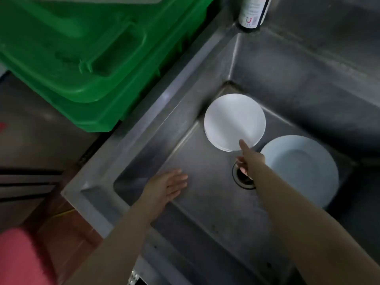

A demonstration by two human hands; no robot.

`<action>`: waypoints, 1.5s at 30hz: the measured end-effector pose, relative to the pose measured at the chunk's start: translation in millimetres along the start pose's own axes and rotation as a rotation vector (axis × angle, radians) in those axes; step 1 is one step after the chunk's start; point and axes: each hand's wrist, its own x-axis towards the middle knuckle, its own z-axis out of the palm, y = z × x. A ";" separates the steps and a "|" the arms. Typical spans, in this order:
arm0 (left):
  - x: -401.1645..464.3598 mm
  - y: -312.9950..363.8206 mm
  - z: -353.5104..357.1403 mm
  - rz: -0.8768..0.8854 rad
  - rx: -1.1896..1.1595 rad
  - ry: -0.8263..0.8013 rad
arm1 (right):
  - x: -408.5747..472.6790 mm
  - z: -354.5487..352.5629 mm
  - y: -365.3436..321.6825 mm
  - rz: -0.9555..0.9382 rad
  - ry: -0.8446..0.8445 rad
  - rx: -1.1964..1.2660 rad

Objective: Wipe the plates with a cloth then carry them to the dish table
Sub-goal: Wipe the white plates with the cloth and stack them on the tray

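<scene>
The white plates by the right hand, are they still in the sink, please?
In: the white plates sit stacked on the sink floor; right hand grips their rim.

I'm looking into what reads as a commercial kitchen's dishwashing area. A deep stainless steel sink (205,202) with a round drain (242,179) fills most of my view, its metal dull and scuffed. 2 lots of white plates (234,120) lie in its basin. A big green plastic bin (82,58) stands just beside the sink, and a labelled bottle (254,12) sits on the rim.
</scene>
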 end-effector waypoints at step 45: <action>5.8 -8.8 -5.3 -0.054 0.014 0.084 | 27.3 -9.6 17.5 -0.033 -0.062 0.199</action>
